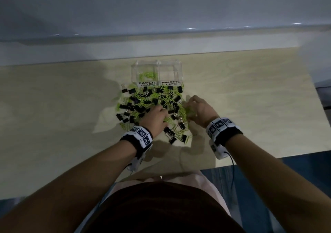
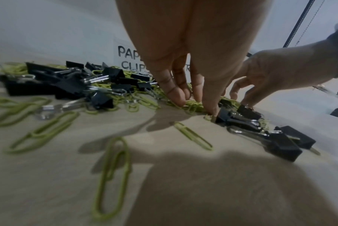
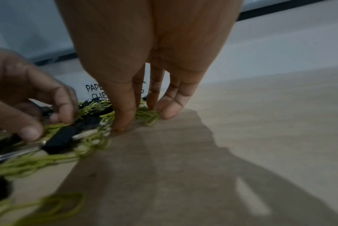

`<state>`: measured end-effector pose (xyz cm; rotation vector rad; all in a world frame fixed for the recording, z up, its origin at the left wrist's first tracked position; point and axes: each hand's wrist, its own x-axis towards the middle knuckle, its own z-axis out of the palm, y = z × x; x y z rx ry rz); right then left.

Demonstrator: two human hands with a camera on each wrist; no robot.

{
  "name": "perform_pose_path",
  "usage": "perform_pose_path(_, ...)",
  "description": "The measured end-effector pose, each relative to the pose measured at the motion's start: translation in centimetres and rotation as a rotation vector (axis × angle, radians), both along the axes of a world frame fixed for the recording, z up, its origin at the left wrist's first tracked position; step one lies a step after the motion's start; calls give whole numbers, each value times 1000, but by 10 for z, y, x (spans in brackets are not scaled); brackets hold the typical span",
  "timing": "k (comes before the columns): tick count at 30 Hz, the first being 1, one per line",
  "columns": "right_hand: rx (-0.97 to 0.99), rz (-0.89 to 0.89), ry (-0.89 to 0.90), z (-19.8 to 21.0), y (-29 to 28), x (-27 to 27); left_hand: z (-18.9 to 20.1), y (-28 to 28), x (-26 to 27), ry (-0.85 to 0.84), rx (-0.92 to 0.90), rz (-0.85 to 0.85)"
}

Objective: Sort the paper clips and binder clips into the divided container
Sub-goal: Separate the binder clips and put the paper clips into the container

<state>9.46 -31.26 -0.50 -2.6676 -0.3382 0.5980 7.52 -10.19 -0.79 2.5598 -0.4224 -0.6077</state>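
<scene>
The pile [image 1: 152, 107] of green paper clips [image 2: 193, 135] and black binder clips [image 2: 284, 145] lies on the worktop [image 1: 250, 89], touching the front of the clear container [image 1: 157, 72], so each piece has only a short way to travel. Left of the pile's centre, the left hand [image 1: 155, 119] reaches down into it; in the left wrist view its fingers [image 2: 176, 94] and thumb curl onto a tangle of paper clips, this grip pinching them, probably to lift several at once. Just behind the pile, the container's left cell, labelled PAPER CLIPS, already holds some green clips, while the right cell, labelled BINDER CLIPS, looks empty, though glare on the clear walls makes that uncertain. At the pile's right edge, the right hand [image 1: 197, 110] works another green cluster: its fingertips [image 3: 125, 120] press down on the clips, seemingly raking them clear of the binder clips. Whether that grip has closed round any clip I cannot tell, since the wrist view is blurred and the head view hides the fingertips. Both labels are partly covered by fingers in the wrist views.
</scene>
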Motion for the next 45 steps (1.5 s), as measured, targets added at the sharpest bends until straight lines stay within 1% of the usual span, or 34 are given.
perform_pose_path(2,15,0,18,1,9,0,3,-3,1,3,-10,15)
perform_pose_path(4,49,-65,50,4,16,-2,5,-2,3,-12,-15,19)
perform_pose_path(8,78,-106,94,3,24,-6,11,8,7,-48,24,-49)
perform_pose_path(11,182,-238,127,3,26,-7,11,23,9,-30,29,-24)
perform_pose_path(13,276,-337,164,4,26,-6,12,33,10,-4,-18,39)
perform_pose_path(16,419,-452,215,11,29,0,21,44,16,38,-168,186)
perform_pose_path(18,524,-510,228,21,34,8,31,49,24,31,-267,293)
perform_pose_path(20,631,-522,225,34,42,20,43,52,39,-18,-328,359)
perform_pose_path(22,698,-490,202,47,52,36,53,55,58,-62,-385,416)
perform_pose_path(24,720,-449,153,58,65,55,59,57,79,-106,-436,491)
perform_pose_path(26,727,-455,98,65,80,75,62,55,99,-147,-453,562)
perform_pose_path(30,666,-505,5,65,109,115,57,52,124,-189,-365,599)
perform_pose_path(33,542,-476,-32,61,113,122,51,52,121,-202,-271,542)
perform_pose_path(36,404,-371,-58,65,94,103,52,45,90,-266,-181,410)
perform_pose_path(37,369,-330,-67,66,84,92,51,41,75,-258,-170,346)
perform_pose_path(39,303,-233,-24,63,65,63,43,33,41,-143,-161,153)
perform_pose_path(41,192,-113,109,57,47,33,32,23,11,23,-130,-87)
perform_pose_path(42,134,-52,170,53,39,17,26,18,0,66,-86,-217)
perform_pose_path(43,94,2,200,47,33,4,20,14,-8,78,-33,-328)
perform_pose_path(44,77,45,199,42,28,-7,15,10,-13,68,7,-397)
perform_pose_path(45,79,71,185,36,24,-15,12,8,-16,53,34,-423)
